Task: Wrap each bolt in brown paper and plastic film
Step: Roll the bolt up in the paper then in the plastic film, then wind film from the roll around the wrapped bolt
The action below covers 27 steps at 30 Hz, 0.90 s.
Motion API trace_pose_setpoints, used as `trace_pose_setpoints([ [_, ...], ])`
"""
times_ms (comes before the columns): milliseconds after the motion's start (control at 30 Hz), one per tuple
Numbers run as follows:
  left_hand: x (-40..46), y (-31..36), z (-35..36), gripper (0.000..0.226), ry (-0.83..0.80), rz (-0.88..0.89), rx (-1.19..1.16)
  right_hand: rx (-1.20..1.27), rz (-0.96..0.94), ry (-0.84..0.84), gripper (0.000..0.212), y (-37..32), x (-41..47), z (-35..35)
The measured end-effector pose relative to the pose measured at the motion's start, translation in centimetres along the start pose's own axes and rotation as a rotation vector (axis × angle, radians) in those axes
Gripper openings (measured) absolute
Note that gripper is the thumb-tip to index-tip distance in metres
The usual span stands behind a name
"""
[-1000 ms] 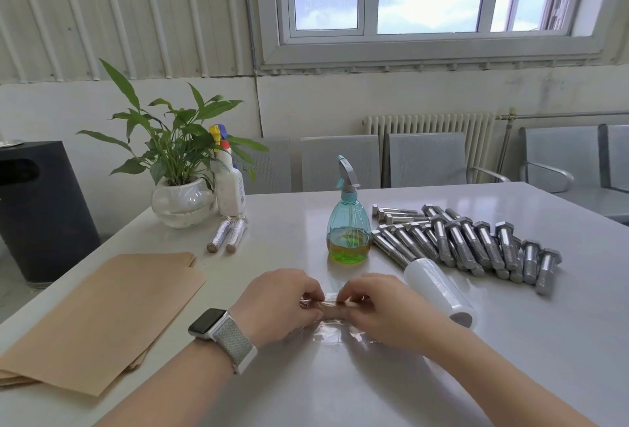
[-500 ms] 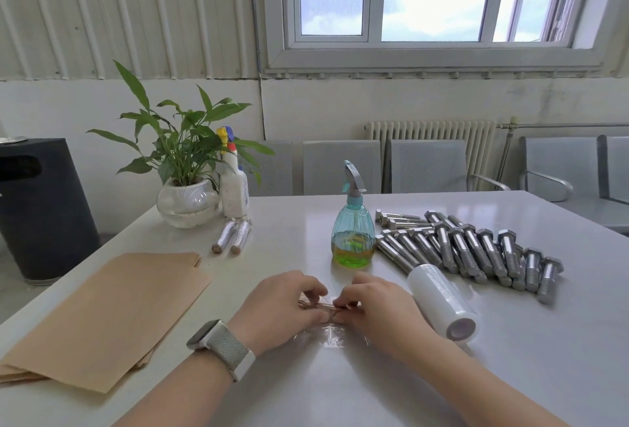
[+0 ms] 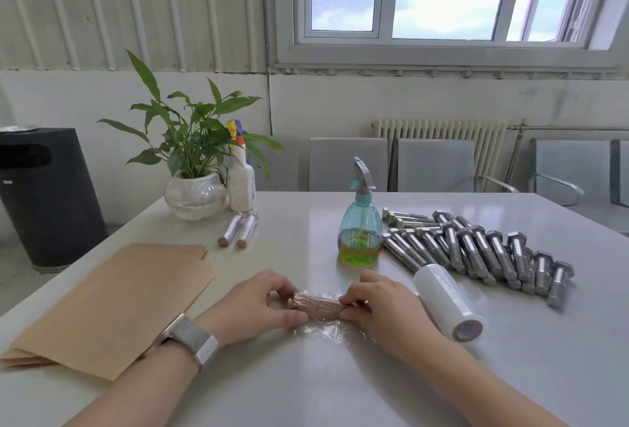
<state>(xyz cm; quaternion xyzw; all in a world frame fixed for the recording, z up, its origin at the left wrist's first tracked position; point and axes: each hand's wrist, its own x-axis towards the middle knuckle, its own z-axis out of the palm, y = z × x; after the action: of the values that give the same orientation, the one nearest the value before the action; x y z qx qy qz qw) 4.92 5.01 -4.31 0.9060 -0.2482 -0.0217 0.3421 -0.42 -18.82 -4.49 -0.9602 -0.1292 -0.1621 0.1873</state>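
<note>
Two hands work one bolt at the counter's near middle, already in paper, lying crosswise on loose film. Head view: left hand and right hand each pinch an end with curled fingers. Advice — roll evenly, keeping the film taut, then tuck the ends. Bare bolts lie right, behind the roll; two wrapped ones lie far left. The bolt's ends are hidden — head orientation cannot be told.

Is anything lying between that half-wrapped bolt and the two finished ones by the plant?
Nothing visible. Bare table lies between the bolt, held by both hands, and the finished pair.
</note>
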Motion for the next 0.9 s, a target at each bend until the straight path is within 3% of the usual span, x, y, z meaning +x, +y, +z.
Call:
trace_pose_setpoints([
  [167, -0.1, 0.8, 0.8, 0.028, 0.044, 0.017, 0.175, 0.017, 0.048, 0.020, 0.016, -0.2, -0.3, 0.2],
  [400, 0.9, 2.8, -0.1, 0.033, 0.054, 0.000, -0.496, 0.079, 0.144, 0.071, 0.010, -0.5, -1.4, -0.2],
  [500, 1.6, 4.5, 1.2, 0.040, 0.133, 0.055, -0.663, 0.065, 0.152, 0.112, 0.007, -0.5, -2.0, -0.2],
  [567, 2.4, 5.9, 2.6, 0.041, 0.170, 0.107, -0.730, 0.081, 0.162, 0.142, 0.003, -0.4, -2.2, -0.2],
  [667, 3.8, 8.1, 5.0, 0.014, 0.199, 0.144, -0.739, 0.147, 0.203, 0.140, 0.003, 0.1, -2.6, -0.4],
  [800, 5.8, 10.0, 7.0, 0.021, 0.244, 0.096, -0.730, 0.186, 0.225, 0.138, 0.022, 0.5, -2.8, -0.5],
  [900, 6.8, 10.2, 8.0, 0.033, 0.259, 0.076, -0.719, 0.206, 0.255, 0.134, 0.021, 0.4, -2.8, -0.3],
])
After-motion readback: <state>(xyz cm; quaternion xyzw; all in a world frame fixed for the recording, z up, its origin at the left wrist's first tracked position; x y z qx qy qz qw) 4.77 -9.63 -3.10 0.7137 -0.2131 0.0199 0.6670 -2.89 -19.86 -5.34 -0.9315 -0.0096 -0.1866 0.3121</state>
